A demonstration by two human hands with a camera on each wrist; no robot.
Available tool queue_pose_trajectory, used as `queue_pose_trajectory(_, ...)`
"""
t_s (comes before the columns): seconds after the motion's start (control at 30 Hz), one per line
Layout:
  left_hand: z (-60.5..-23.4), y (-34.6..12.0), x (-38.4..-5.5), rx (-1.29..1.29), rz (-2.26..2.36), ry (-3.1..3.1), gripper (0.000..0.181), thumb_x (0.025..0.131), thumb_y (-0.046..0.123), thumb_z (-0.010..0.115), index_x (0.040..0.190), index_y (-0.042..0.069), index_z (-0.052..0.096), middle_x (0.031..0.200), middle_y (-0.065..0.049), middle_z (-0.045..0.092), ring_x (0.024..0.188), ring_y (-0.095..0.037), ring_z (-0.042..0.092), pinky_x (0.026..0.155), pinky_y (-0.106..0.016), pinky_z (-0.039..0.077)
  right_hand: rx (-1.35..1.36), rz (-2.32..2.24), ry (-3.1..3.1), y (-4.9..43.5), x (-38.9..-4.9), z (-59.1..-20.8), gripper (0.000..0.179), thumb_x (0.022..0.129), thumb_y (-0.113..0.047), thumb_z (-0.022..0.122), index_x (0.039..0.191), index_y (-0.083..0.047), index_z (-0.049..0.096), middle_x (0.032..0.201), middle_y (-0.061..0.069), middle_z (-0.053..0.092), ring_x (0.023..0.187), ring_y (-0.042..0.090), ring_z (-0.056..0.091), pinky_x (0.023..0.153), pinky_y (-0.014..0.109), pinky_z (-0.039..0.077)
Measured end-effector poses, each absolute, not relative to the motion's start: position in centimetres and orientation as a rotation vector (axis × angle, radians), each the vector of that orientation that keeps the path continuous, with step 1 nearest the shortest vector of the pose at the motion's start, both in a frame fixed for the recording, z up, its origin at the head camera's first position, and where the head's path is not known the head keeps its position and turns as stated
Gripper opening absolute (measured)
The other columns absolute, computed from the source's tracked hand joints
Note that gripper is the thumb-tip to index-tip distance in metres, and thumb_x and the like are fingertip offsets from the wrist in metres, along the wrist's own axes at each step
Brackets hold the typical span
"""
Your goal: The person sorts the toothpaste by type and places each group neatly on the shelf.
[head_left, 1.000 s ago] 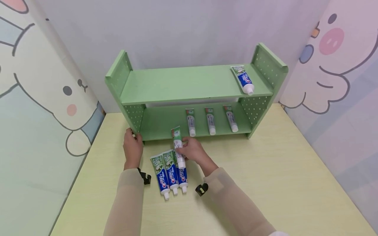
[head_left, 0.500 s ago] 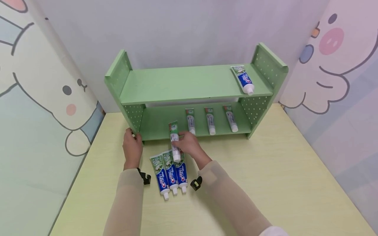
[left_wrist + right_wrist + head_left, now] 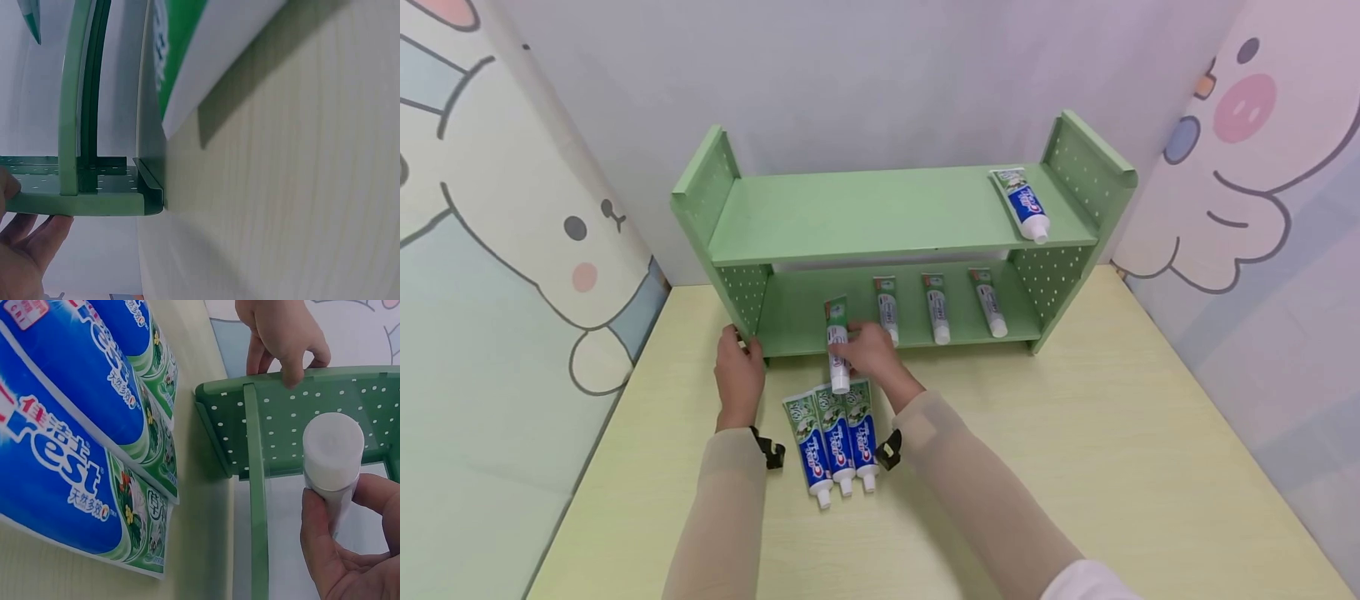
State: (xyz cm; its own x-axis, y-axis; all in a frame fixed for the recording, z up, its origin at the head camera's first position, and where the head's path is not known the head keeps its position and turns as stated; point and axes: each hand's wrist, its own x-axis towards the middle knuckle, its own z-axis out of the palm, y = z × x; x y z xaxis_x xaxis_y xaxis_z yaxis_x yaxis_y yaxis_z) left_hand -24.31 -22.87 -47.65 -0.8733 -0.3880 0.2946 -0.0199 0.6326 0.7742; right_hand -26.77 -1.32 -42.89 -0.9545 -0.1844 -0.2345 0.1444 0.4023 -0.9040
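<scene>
My right hand (image 3: 872,352) pinches a green-and-white toothpaste tube (image 3: 837,333) between thumb and fingers, its white cap toward me. The tube is at the front edge of the green rack's lower shelf (image 3: 797,312); whether it touches the shelf I cannot tell. In the right wrist view its cap (image 3: 333,447) faces the camera. My left hand (image 3: 739,377) grips the rack's left side panel (image 3: 300,415), thumb on one face and fingers on the other. Below the held tube, three blue-and-green toothpaste tubes (image 3: 811,446) lie side by side on the table.
Three slim toothpaste tubes (image 3: 937,308) lie spaced apart on the right part of the lower shelf. A blue-and-green tube (image 3: 1025,207) lies at the right end of the upper shelf (image 3: 850,212). The pale wooden table (image 3: 1075,450) meets cartoon-printed walls.
My right hand has carried the green-and-white tube forward and slightly left, off from above the tubes on the table to the lower shelf's front edge. The left hand stays on the rack.
</scene>
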Motion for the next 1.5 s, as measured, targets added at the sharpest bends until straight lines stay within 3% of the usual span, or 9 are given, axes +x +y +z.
queue_pose_trajectory(0.4,-47.5,-22.9,-24.2,0.319,-1.142,-2.436,0.038,0.105,0.02,0.042,0.135,-0.001,0.04,0.125,-0.021,0.051,0.103,-0.037,0.06,0.076,-0.048,0.054,-0.072,-1.636,2.371,-1.8,-28.3,-42.8,0.059,0.09,-0.014,0.072,0.14,0.004,0.046,0.111,0.021,0.064,0.079,0.028,0.067,0.074,0.047,0.057)
queue_pose_trajectory(0.87,-47.7,-22.8,-24.3,0.308,-1.129,-2.41,0.036,0.104,0.018,0.045,0.132,-0.003,0.042,0.121,-0.021,0.053,0.099,-0.037,0.061,0.073,-0.048,0.054,-0.148,-1.509,2.529,-2.2,-29.9,-43.1,0.054,0.092,-0.022,0.07,0.136,0.003,0.051,0.107,0.016,0.066,0.072,0.021,0.066,0.067,0.038,0.058)
queue_pose_trajectory(1.13,-47.8,-23.0,-24.3,0.303,-1.121,-2.418,0.036,0.104,0.018,0.044,0.133,-0.003,0.041,0.122,-0.022,0.052,0.099,-0.037,0.061,0.073,-0.048,0.054,-0.136,-1.558,2.481,-2.7,-30.5,-43.8,0.055,0.093,-0.021,0.068,0.137,0.005,0.049,0.11,0.019,0.065,0.074,0.025,0.066,0.072,0.043,0.058)
queue_pose_trajectory(1.5,-47.7,-22.8,-24.2,0.308,-1.113,-2.408,0.035,0.104,0.017,0.046,0.132,-0.003,0.043,0.119,-0.021,0.053,0.093,-0.036,0.061,0.069,-0.047,0.053,-0.117,-1.624,2.479,-2.8,-31.2,-44.8,0.054,0.095,-0.024,0.066,0.138,0.003,0.048,0.114,0.017,0.063,0.083,0.024,0.066,0.065,0.033,0.057)
